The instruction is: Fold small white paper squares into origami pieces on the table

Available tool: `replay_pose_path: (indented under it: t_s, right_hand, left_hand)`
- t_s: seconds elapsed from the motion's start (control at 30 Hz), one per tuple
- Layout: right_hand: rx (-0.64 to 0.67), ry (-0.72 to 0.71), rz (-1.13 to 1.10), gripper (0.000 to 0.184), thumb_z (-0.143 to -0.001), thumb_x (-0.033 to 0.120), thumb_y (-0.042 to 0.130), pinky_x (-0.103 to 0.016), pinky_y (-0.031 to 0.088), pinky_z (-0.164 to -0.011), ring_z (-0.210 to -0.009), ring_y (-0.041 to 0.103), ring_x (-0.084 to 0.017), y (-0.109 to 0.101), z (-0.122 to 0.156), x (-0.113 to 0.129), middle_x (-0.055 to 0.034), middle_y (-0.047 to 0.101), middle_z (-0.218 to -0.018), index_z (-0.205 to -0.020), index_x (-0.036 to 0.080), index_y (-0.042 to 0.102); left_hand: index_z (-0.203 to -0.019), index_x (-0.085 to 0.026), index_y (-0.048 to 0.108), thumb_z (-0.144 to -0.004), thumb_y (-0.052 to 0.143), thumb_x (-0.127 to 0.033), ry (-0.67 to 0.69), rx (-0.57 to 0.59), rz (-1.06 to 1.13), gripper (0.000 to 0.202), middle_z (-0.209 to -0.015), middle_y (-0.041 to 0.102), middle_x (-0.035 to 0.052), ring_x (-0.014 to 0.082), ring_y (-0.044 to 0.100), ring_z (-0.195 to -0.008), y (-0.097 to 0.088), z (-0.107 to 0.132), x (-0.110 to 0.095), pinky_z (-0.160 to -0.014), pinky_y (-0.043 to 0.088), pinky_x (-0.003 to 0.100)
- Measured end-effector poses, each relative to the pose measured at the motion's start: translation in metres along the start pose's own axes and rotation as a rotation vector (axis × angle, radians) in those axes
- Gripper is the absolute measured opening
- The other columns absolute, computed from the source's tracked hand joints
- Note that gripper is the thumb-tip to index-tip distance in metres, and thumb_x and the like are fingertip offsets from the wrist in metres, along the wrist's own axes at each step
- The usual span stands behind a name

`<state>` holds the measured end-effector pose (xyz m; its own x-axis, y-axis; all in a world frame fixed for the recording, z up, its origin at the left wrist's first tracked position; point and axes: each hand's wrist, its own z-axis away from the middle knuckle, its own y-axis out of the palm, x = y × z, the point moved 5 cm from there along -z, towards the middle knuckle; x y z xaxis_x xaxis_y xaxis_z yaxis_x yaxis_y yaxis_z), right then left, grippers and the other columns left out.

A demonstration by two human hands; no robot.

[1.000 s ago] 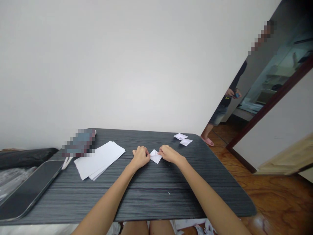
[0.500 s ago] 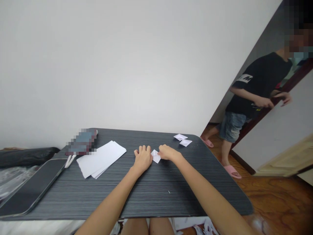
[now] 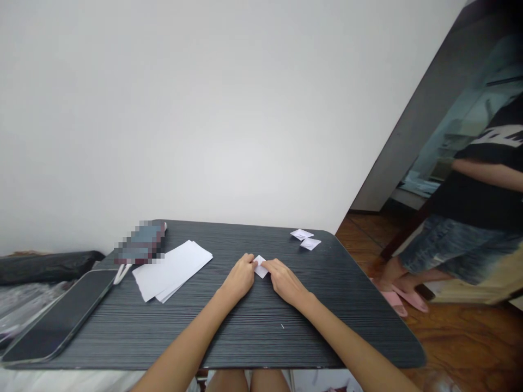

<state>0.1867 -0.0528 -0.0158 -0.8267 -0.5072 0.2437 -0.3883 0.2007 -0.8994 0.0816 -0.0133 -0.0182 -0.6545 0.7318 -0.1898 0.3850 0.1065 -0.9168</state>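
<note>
A small folded piece of white paper lies on the dark striped table near its middle. My left hand pinches the paper's left side with curled fingers. My right hand presses and pinches its right side, fingers bent over it. Most of the paper is hidden under my fingertips.
A stack of white sheets lies to the left, with a blurred object behind it and a dark phone at the left edge. Two small folded papers sit at the far right corner. Another person stands close on the right, in pink slippers.
Both hands have closed in over the small paper, folding it smaller. The other person has walked from the doorway to beside the table's right side.
</note>
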Motion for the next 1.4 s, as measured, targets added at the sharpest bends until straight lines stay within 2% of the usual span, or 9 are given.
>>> replay_pose_path:
  t_s: [0.17, 0.43, 0.57, 0.67, 0.77, 0.9, 1.13, 1.27, 1.4]
  right_hand:
    - [0.025, 0.071, 0.006, 0.05, -0.072, 0.0, 0.033, -0.039, 0.023, -0.094, -0.107, 0.044, -0.016, -0.004, 0.011, -0.001, -0.0056, 0.051, -0.118, -0.115, 0.022, 0.047]
    - [0.019, 0.173, 0.11, 0.048, -0.073, 0.005, 0.037, -0.049, 0.006, -0.099, -0.123, 0.026, -0.02, -0.017, 0.024, -0.015, -0.0025, 0.051, -0.118, -0.116, 0.025, 0.046]
    - [-0.008, 0.21, 0.018, 0.036, -0.076, 0.01, 0.039, -0.044, 0.018, -0.098, -0.114, 0.04, -0.02, -0.018, 0.018, -0.026, -0.0065, 0.057, -0.11, -0.107, 0.02, 0.055]
    - [-0.04, 0.206, -0.161, 0.039, -0.076, 0.014, 0.044, -0.037, 0.033, -0.091, -0.103, 0.047, -0.018, -0.011, 0.003, -0.029, -0.0097, 0.055, -0.11, -0.114, 0.018, 0.049]
    - [-0.052, 0.117, -0.262, 0.046, -0.073, 0.012, 0.048, -0.036, 0.035, -0.089, -0.101, 0.045, -0.018, -0.001, -0.015, -0.023, -0.0084, 0.053, -0.11, -0.118, 0.02, 0.044]
    - [-0.039, 0.007, -0.299, 0.041, -0.075, 0.005, 0.042, -0.035, 0.037, -0.086, -0.094, 0.047, -0.016, 0.006, -0.028, -0.015, -0.0051, 0.054, -0.101, -0.11, 0.025, 0.052]
    - [-0.304, 0.139, -0.491, 0.018, -0.076, 0.014, 0.046, -0.03, 0.041, -0.08, -0.089, 0.051, -0.015, 0.0, -0.03, -0.028, -0.007, 0.053, -0.096, -0.081, 0.017, 0.063]
    - [-0.164, 0.251, -0.794, 0.016, -0.076, 0.023, 0.048, -0.026, 0.045, -0.056, -0.059, 0.055, -0.013, 0.013, -0.032, -0.03, -0.0043, 0.06, -0.069, -0.079, 0.014, 0.06]
    - [-0.086, 0.276, -1.114, 0.03, -0.072, 0.031, 0.053, -0.021, 0.04, -0.039, -0.048, 0.057, -0.013, 0.013, -0.033, -0.024, -0.004, 0.061, -0.064, -0.095, 0.012, 0.056]
  left_hand:
    - [-0.084, -0.021, 0.063, -0.076, 0.038, -0.009, -0.073, -0.036, -0.02, 0.029, -0.077, 0.061, 0.0069, 0.0217, 0.048, -0.084, -0.014, 0.01, 0.004, -0.078, 0.028, 0.04]
    - [-0.092, -0.026, 0.061, -0.071, 0.039, -0.005, -0.158, -0.087, 0.015, 0.037, -0.103, 0.062, 0.0026, 0.0247, 0.038, -0.112, -0.016, 0.025, 0.019, -0.092, 0.01, 0.051]
    - [-0.09, -0.026, 0.061, -0.074, 0.038, -0.007, -0.181, -0.104, 0.121, 0.034, -0.104, 0.061, 0.0014, 0.0234, 0.043, -0.108, -0.017, 0.025, 0.027, -0.089, 0.018, 0.052]
    - [-0.088, -0.022, 0.063, -0.075, 0.041, -0.012, -0.175, -0.097, 0.249, 0.027, -0.098, 0.063, 0.0023, 0.0205, 0.05, -0.096, -0.017, 0.02, 0.033, -0.084, 0.032, 0.043]
    - [-0.083, -0.019, 0.064, -0.074, 0.04, -0.007, -0.16, -0.118, 0.354, 0.028, -0.09, 0.064, 0.0031, 0.0165, 0.053, -0.087, -0.017, 0.014, 0.04, -0.08, 0.038, 0.033]
    - [-0.074, -0.018, 0.065, -0.073, 0.034, -0.001, -0.151, -0.127, 0.42, 0.035, -0.082, 0.065, 0.0019, 0.0135, 0.054, -0.081, -0.017, 0.01, 0.045, -0.079, 0.04, 0.028]
    - [-0.093, -0.017, 0.06, -0.076, 0.049, -0.028, -0.031, -0.136, 0.536, 0.023, -0.095, 0.06, 0.0057, 0.0149, 0.053, -0.084, -0.028, 0.004, 0.022, -0.065, 0.042, 0.023]
    - [-0.075, -0.014, 0.063, -0.08, 0.042, -0.033, -0.096, -0.156, 0.568, 0.028, -0.067, 0.061, 0.0024, 0.0114, 0.052, -0.061, -0.029, 0.002, 0.02, -0.06, 0.04, 0.022]
    - [-0.07, -0.011, 0.062, -0.079, 0.042, -0.038, -0.204, -0.089, 0.798, 0.035, -0.053, 0.059, 0.0021, 0.0087, 0.048, -0.045, -0.02, 0.001, 0.026, -0.047, 0.038, 0.02]
